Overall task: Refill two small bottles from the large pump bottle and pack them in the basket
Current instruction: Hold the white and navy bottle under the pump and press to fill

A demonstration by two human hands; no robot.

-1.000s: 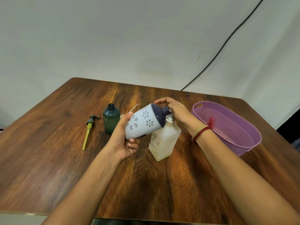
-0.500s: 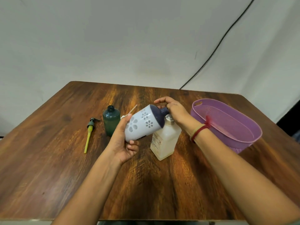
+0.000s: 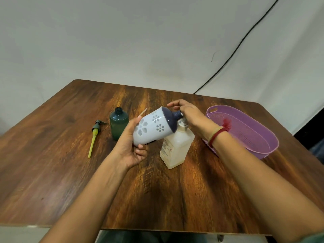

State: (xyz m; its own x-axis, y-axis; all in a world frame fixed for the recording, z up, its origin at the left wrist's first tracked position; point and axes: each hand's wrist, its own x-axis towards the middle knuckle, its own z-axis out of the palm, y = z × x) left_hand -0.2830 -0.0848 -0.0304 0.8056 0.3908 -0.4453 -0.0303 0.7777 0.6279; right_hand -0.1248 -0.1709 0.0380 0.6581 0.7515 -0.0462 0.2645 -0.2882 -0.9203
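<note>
My left hand grips a white small bottle with flower cut-outs and a dark blue top, tilted so its neck points right. The neck meets the pump head of the large pale pump bottle, which stands on the table. My right hand is closed over that pump head and hides it. A dark green small bottle stands uncapped to the left. The purple basket sits at the right with nothing visible in it.
A loose pump cap with a yellow tube lies left of the green bottle. A thin pale stick shows behind the white bottle. The wooden table ends near me; a black cable runs down the wall.
The hands and bottles keep almost the same pose. Only the view has shifted a little.
</note>
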